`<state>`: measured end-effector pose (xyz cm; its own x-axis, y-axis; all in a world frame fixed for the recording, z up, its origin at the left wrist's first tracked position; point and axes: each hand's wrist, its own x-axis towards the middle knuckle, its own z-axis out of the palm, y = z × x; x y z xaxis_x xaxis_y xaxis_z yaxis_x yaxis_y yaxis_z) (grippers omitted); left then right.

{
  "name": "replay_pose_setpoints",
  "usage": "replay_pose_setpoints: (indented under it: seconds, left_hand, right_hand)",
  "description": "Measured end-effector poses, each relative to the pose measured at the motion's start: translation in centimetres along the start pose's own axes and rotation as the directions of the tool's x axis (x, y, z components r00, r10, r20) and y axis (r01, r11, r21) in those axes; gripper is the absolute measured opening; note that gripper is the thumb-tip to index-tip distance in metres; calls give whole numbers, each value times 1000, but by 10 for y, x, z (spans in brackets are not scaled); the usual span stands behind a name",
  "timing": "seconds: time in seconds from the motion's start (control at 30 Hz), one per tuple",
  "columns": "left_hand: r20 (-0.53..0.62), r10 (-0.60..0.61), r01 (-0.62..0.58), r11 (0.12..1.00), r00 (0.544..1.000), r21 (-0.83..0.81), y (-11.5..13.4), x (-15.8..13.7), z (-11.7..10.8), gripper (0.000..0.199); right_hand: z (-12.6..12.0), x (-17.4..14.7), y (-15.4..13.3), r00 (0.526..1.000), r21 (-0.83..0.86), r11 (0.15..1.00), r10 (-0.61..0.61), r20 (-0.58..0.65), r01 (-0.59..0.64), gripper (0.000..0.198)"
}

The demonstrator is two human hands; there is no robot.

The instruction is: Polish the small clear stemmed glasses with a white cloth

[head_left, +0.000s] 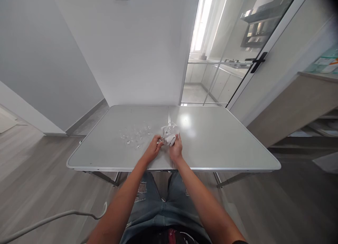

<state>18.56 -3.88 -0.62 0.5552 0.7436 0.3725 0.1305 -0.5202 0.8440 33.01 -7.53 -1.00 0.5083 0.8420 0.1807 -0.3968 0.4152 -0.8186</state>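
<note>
My left hand is closed near the middle of the table, its fingers pinched on the lower left of a clear glass. The glass is see-through, so its exact shape is hard to make out. Close beside it, my right hand is closed around a white cloth, which is bunched up against the glass. Left of my hands, several small clear glasses stand grouped on the table, their outlines faint against the pale top.
The pale folding table has a metal rim and a seam down its middle. Behind it rises a white wall. A glass door with a black handle is at the back right. A pale cable hangs at the lower left.
</note>
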Motion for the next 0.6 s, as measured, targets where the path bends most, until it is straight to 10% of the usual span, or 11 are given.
replay_pose_setpoints:
  seconds: [0.17,0.3,0.47,0.6]
  left_hand:
    - [23,-24,27,991,999,-130,0,-1,2,32]
    - [-4,-60,56,951,998,-303,-4,0,2,36]
    - [-83,-104,69,935,991,-348,-16,1,3,45]
    - [-122,-121,62,913,985,-402,-20,2,4,49]
  right_hand:
    - [0,-3,-24,945,-279,943,-245,-217,181,41]
    - [4,7,-48,910,-396,822,-337,241,409,37]
    - [10,10,-44,684,-467,577,-238,689,670,34]
    - [6,12,-35,500,-470,189,-167,850,862,42]
